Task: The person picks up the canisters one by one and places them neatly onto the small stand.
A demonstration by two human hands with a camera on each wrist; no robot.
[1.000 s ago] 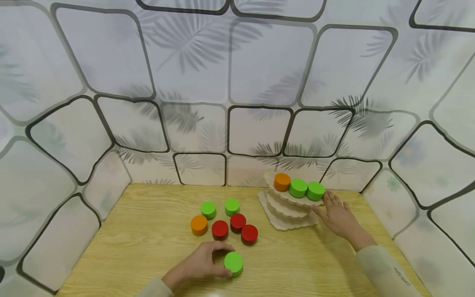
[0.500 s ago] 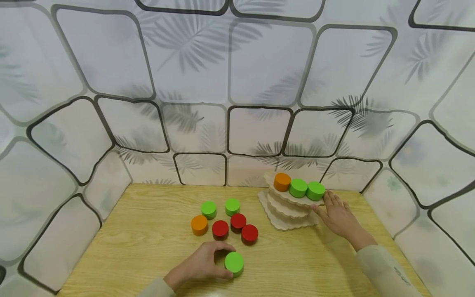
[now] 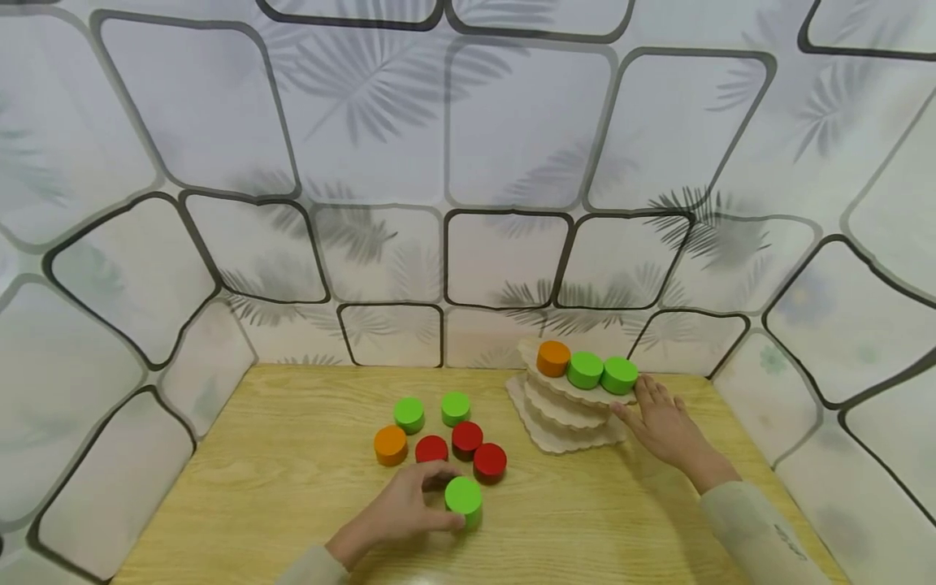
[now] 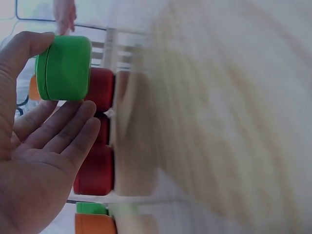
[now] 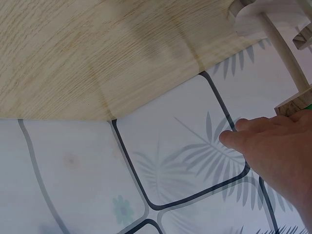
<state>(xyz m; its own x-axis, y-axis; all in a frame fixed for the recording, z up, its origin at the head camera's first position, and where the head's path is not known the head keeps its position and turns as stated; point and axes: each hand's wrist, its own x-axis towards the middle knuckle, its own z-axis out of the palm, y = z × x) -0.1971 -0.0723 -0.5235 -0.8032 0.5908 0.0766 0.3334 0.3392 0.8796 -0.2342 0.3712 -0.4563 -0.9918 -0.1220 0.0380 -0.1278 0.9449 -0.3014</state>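
My left hand [image 3: 402, 508] pinches a green round box [image 3: 464, 497] between thumb and fingertips. In the left wrist view, a seam runs round the box [image 4: 68, 68], and it hangs a little above the tabletop. My right hand [image 3: 669, 426] lies at the right end of a tiered wooden stand [image 3: 559, 439], with its fingers extended and its thumb by the front edge of the top tier. On that tier sit an orange box [image 3: 553, 357] and two green boxes [image 3: 585, 370], the right-hand one close to my fingertips. In the right wrist view, my fingers overlap the tier's end.
Just beyond my left hand stand three red boxes [image 3: 467, 439], one partly hidden by its fingers. Behind and left of them are two green boxes [image 3: 409, 414] and an orange box [image 3: 391, 444]. Patterned walls [image 3: 504, 260] enclose the wooden table [image 3: 241, 496] at the back and sides.
My left hand has lifted the green box and shifted slightly away from the front edge, now overlapping a red box in the head view. My right hand stays at the stand.
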